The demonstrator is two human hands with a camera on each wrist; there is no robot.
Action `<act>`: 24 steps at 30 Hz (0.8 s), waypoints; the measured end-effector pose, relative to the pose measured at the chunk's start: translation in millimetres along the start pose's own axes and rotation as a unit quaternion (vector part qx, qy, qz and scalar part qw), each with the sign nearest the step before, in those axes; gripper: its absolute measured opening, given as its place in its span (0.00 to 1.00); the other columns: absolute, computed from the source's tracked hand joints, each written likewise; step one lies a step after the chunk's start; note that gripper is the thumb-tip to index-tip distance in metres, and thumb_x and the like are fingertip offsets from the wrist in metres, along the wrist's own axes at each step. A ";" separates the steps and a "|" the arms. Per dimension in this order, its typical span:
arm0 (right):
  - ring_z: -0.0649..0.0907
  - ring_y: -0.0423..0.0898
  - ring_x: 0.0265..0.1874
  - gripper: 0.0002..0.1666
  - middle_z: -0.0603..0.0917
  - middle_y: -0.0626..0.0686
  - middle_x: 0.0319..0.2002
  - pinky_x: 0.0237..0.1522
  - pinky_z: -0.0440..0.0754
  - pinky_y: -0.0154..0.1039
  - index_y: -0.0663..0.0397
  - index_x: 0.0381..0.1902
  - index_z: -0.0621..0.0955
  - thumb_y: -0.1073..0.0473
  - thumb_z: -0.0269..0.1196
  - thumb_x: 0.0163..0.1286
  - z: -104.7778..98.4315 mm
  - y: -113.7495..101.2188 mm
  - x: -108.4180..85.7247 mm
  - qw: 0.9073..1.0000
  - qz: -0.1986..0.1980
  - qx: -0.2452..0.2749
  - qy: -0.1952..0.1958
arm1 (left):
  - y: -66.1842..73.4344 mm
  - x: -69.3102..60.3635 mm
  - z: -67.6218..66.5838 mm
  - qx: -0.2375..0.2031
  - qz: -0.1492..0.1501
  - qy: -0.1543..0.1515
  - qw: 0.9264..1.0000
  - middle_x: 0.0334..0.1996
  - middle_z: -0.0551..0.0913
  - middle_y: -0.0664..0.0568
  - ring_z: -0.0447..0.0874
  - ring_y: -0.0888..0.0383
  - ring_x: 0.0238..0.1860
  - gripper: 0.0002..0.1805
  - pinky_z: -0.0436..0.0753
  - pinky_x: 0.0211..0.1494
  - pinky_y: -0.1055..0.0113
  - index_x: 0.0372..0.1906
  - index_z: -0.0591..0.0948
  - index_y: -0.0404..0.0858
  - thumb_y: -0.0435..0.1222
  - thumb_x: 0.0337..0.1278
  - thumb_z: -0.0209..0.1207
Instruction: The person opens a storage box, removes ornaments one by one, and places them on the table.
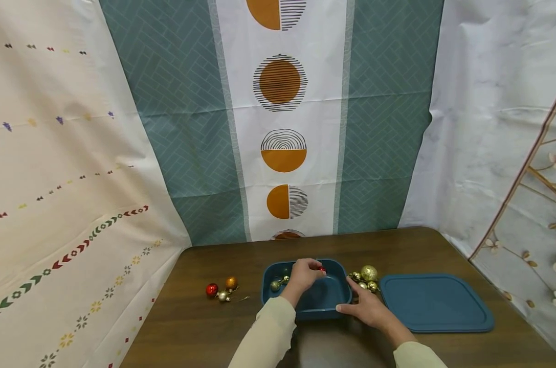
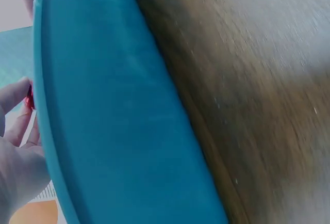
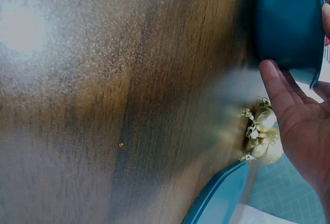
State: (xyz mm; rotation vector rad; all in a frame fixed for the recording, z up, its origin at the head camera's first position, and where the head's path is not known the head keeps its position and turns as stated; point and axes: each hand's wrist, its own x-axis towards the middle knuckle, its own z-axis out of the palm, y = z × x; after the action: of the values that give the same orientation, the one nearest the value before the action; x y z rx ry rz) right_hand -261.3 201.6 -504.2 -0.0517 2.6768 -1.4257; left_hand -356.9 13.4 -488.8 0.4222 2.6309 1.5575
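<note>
Pinched between the fingertips of my left hand (image 1: 304, 276) is a small shiny red Christmas bauble (image 1: 322, 269), held over the blue rectangular container (image 1: 324, 297). The left wrist view shows this red bauble (image 2: 29, 99) beyond the container's rim. Inside the container, at its left end, lie small gold baubles (image 1: 275, 285). My right hand (image 1: 371, 307) is at the container's right end, its fingers extended and touching the outer wall near the corner. In the right wrist view a fingertip of that hand (image 3: 304, 131) meets the container wall (image 3: 289, 28).
Several gold baubles (image 1: 369, 273) cluster just behind my right hand. A flat blue lid (image 1: 436, 302) lies to the right on the brown wooden table (image 1: 190, 332). Left of the container sit a red bauble (image 1: 212, 290), an orange one (image 1: 231, 282) and a pale one (image 1: 223, 296).
</note>
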 end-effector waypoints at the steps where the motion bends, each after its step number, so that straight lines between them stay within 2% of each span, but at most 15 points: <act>1: 0.80 0.60 0.54 0.57 0.79 0.67 0.57 0.53 0.77 0.59 0.62 0.77 0.56 0.48 0.73 0.61 0.0 0.1 0.2 1.000 0.000 -0.002 0.000 | -0.3 -0.8 -2.8 0.000 0.004 0.001 1.000 0.33 0.85 0.54 0.81 0.59 0.34 0.09 0.85 0.43 0.63 0.42 0.87 0.36 0.31 0.54 0.70; 9: 0.80 0.60 0.55 0.57 0.79 0.67 0.57 0.53 0.77 0.59 0.62 0.77 0.57 0.47 0.74 0.60 0.3 1.4 0.0 1.000 0.002 -0.013 0.007 | -3.9 -9.4 -29.5 -0.005 0.015 0.015 1.000 0.35 0.85 0.51 0.80 0.56 0.35 0.10 0.85 0.43 0.62 0.42 0.86 0.34 0.31 0.55 0.70; 24: 0.76 0.64 0.59 0.57 0.76 0.69 0.61 0.53 0.77 0.60 0.60 0.78 0.56 0.47 0.73 0.60 0.3 0.2 0.0 1.000 -0.002 -0.018 0.002 | -26.1 -20.7 -78.7 -0.017 -0.009 0.056 0.998 0.40 0.85 0.48 0.81 0.52 0.40 0.13 0.85 0.48 0.60 0.47 0.85 0.35 0.33 0.57 0.69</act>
State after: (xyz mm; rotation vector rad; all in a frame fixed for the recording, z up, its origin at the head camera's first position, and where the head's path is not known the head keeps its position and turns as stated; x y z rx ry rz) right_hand -261.3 201.5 -504.5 -0.0566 2.7080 -1.3791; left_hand -356.9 -70.9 -474.8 0.3171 2.6768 1.6651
